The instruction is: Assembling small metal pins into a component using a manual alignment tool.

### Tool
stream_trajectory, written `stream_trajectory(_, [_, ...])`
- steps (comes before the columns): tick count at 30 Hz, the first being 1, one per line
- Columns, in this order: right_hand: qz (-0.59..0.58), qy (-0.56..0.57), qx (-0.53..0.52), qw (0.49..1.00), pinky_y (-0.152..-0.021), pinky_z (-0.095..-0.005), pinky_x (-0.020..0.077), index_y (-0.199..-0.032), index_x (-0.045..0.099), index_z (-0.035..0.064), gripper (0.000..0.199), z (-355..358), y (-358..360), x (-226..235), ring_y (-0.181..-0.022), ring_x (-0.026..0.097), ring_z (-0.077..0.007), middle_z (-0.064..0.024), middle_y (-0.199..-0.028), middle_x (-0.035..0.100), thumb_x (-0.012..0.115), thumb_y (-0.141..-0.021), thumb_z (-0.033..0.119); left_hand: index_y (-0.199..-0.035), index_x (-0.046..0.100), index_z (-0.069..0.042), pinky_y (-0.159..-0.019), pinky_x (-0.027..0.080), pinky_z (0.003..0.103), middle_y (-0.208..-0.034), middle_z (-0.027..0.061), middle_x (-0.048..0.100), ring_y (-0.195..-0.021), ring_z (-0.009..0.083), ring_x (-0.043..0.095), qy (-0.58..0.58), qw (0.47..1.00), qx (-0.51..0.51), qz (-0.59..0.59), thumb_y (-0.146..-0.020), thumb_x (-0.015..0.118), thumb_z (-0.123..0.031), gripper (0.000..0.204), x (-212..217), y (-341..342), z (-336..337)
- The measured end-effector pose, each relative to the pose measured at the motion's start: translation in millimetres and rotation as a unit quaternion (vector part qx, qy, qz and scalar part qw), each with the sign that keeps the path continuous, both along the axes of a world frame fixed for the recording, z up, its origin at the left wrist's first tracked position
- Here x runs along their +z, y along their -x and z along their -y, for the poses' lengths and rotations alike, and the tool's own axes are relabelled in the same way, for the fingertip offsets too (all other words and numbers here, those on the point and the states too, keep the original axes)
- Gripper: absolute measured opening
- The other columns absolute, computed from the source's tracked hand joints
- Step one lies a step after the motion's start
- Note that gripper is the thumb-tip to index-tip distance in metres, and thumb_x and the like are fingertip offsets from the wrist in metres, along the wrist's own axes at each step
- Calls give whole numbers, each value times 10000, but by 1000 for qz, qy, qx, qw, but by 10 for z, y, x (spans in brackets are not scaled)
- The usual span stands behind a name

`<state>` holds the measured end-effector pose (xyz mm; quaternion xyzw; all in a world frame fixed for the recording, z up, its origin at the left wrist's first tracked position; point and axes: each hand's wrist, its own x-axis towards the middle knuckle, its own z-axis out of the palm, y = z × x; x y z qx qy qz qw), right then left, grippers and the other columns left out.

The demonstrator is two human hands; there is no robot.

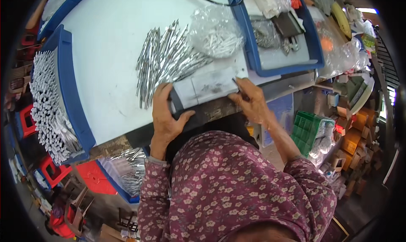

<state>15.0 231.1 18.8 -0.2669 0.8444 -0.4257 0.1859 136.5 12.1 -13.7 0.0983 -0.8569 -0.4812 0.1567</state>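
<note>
Grey flat tray (206, 88) is gripped at both ends: left hand (165, 115) and right hand (249, 100) steadying it beside loose metal pins (165, 60); shifting it likely needs a level lift.

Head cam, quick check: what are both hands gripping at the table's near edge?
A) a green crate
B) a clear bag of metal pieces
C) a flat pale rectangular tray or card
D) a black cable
C: the left hand and right hand clasp opposite ends of the flat pale rectangular tray, just below the loose pile of silvery pins.

Single head-worn fisheye, steeply downward, close over the worktable (110, 72)
</note>
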Motion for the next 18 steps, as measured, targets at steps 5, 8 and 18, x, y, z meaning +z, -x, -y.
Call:
stream_trajectory(5, [-35, 5, -24, 999, -613, -321, 423, -1135, 525, -1, 383, 18, -103, -84, -665, 513, -220, -131, -802, 527, 641, -780, 80, -1254, 388, -43, -922, 366, 428, -1226, 235, 380, -1114, 407, 408, 85, 995, -39, -40, -622, 787, -228, 770, 21, -25, 22])
stream_trajectory(8, [-61, 36, -35, 997, -636, -319, 422, -1112, 531, -7, 359, -8, -79, -144, -683, 511, -218, -136, -840, 547, 638, -792, 114, -1258, 383, -45, -926, 367, 422, -1215, 233, 384, -1107, 402, 410, 101, 993, -33, -44, -652, 766, -270, 752, 15, 29, -15])
stream_trajectory(18, [-135, 76, -21, 988, -511, -221, 357, -987, 587, -35, 218, 157, 142, 234, -589, 430, -52, -3, -658, 488, 569, -793, 65, -1238, 408, -33, -912, 398, 388, -1184, 189, 444, -1086, 355, 460, 60, 993, 9, -102, -689, 733, -259, 677, -105, -68, -6])
